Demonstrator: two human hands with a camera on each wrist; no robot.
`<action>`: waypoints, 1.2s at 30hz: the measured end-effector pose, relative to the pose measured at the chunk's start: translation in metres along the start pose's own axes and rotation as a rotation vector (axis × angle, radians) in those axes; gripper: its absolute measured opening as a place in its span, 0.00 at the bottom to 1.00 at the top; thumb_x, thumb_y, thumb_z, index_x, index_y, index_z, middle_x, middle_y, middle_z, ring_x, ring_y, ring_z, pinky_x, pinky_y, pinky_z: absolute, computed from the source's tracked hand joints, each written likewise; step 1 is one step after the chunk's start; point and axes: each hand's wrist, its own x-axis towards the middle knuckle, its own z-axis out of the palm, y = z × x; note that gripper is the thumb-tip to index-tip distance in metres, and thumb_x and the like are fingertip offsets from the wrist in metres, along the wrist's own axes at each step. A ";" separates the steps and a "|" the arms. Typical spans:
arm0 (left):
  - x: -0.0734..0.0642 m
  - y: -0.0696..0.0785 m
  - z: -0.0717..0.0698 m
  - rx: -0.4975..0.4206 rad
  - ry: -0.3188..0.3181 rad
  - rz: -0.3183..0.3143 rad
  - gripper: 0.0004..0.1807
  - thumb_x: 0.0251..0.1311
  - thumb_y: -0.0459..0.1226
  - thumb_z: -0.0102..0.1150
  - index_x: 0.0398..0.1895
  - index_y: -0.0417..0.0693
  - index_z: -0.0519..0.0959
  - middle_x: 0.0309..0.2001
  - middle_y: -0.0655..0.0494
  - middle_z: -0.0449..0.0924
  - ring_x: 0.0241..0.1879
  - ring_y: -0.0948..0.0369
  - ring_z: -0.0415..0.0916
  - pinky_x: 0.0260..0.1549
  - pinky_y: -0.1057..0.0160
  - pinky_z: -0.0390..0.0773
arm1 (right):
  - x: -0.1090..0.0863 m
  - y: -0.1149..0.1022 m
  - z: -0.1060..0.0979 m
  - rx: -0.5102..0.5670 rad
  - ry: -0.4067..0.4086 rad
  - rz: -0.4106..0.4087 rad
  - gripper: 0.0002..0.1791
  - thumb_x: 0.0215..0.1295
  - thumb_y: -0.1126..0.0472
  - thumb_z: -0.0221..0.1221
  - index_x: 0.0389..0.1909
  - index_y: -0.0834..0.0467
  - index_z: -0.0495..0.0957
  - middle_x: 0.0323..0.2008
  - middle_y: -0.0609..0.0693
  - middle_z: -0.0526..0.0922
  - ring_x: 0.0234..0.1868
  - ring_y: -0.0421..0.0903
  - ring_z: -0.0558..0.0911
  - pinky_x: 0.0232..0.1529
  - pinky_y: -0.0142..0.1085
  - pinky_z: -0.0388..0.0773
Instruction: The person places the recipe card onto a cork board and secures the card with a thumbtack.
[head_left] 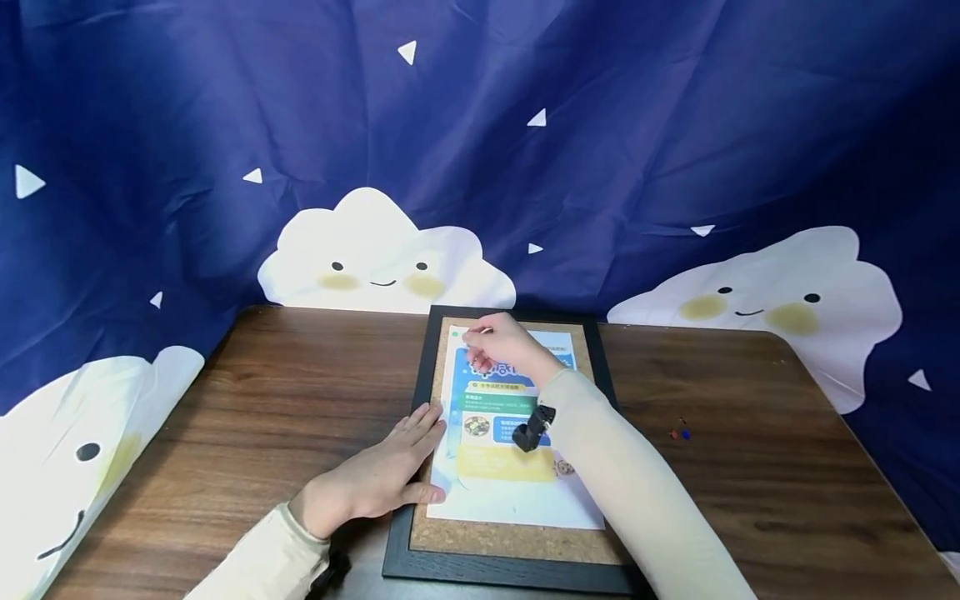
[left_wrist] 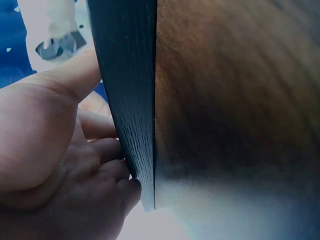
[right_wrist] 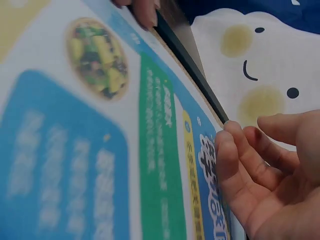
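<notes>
A cork board [head_left: 510,537] with a black frame [head_left: 510,572] lies on the table, and a printed poster [head_left: 517,504] covers most of its cork. On the left side of the frame rests my left hand [head_left: 382,471], its fingertips reaching the poster's edge. The left wrist view shows this hand against the frame's black side [left_wrist: 130,90]. Above the poster's upper left part is my right hand [head_left: 506,343], fingers loosely bent, thumb apart from them in the right wrist view; I see nothing held there. A small green dot, seemingly a pushpin [head_left: 455,334], marks the poster's top left corner.
Right of the board, a few tiny coloured pieces, one blue [head_left: 686,435] and one red, lie on the brown wooden table [head_left: 750,500]. A dark blue cloth [head_left: 450,125] with white clouds hangs behind the table and along its sides.
</notes>
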 end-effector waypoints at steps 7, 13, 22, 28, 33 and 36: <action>0.000 0.000 -0.001 -0.001 0.007 0.008 0.52 0.72 0.55 0.64 0.85 0.31 0.54 0.88 0.34 0.43 0.88 0.39 0.40 0.83 0.36 0.54 | -0.032 0.001 -0.013 -0.084 -0.028 -0.049 0.17 0.84 0.57 0.58 0.59 0.67 0.82 0.36 0.58 0.89 0.30 0.46 0.86 0.36 0.35 0.88; 0.001 0.001 0.000 -0.016 0.002 -0.001 0.52 0.72 0.55 0.65 0.86 0.32 0.53 0.88 0.36 0.42 0.89 0.40 0.39 0.83 0.36 0.53 | -0.059 0.004 -0.029 -0.125 -0.022 -0.101 0.17 0.84 0.57 0.58 0.58 0.67 0.82 0.36 0.57 0.88 0.32 0.46 0.85 0.36 0.35 0.86; -0.001 0.001 0.000 -0.039 0.001 -0.012 0.51 0.73 0.53 0.65 0.86 0.33 0.53 0.89 0.37 0.40 0.89 0.40 0.38 0.83 0.36 0.52 | -0.094 0.020 -0.056 -0.169 -0.005 -0.144 0.18 0.83 0.57 0.59 0.57 0.69 0.82 0.36 0.56 0.88 0.33 0.48 0.84 0.36 0.36 0.85; -0.002 0.002 0.000 -0.052 -0.001 -0.001 0.51 0.73 0.53 0.65 0.86 0.33 0.53 0.89 0.36 0.41 0.89 0.40 0.38 0.83 0.35 0.52 | -0.118 0.035 -0.074 -0.165 0.037 -0.133 0.17 0.82 0.58 0.60 0.56 0.68 0.83 0.36 0.57 0.87 0.32 0.49 0.84 0.36 0.38 0.87; -0.001 0.003 -0.001 -0.044 -0.005 -0.010 0.51 0.73 0.53 0.65 0.86 0.33 0.54 0.89 0.37 0.41 0.89 0.40 0.38 0.83 0.35 0.52 | -0.137 0.052 -0.088 -0.129 0.056 -0.143 0.18 0.82 0.58 0.61 0.57 0.71 0.81 0.37 0.61 0.87 0.34 0.48 0.84 0.36 0.36 0.87; -0.001 0.002 -0.001 -0.037 -0.005 -0.010 0.51 0.73 0.53 0.65 0.86 0.33 0.54 0.89 0.37 0.42 0.89 0.40 0.38 0.83 0.35 0.52 | -0.147 0.057 -0.095 -0.099 0.064 -0.139 0.19 0.82 0.57 0.61 0.56 0.72 0.80 0.37 0.62 0.86 0.33 0.48 0.84 0.35 0.37 0.88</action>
